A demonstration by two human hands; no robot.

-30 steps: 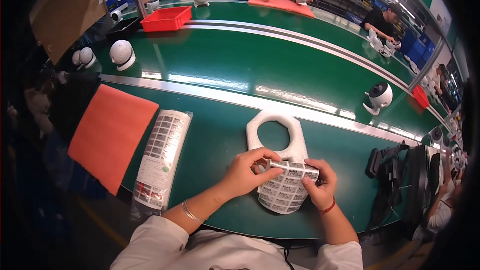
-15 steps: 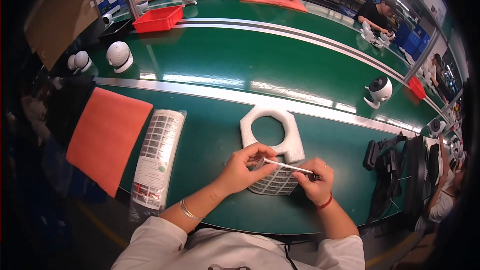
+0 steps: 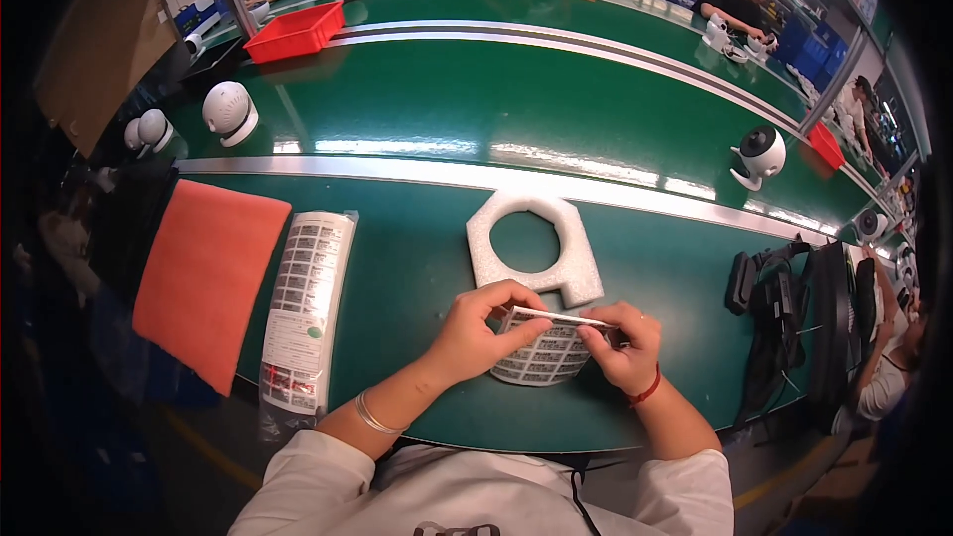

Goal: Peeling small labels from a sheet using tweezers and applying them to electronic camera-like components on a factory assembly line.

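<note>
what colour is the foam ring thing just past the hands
White, seen clearly in the head view: the foam ring lies on the green table.

Bright overhead strip lights glare in long white streaks across the glossy green conveyor belt (image 3: 516,99) ahead of me. My view is sharp at the centre, but straight edges bow toward the rim, and the corners fall into black fisheye vignette, darkest on my left.

Two label sheets (image 3: 541,352), one foam ring (image 3: 534,248), perhaps five white cameras (image 3: 229,111).
</note>
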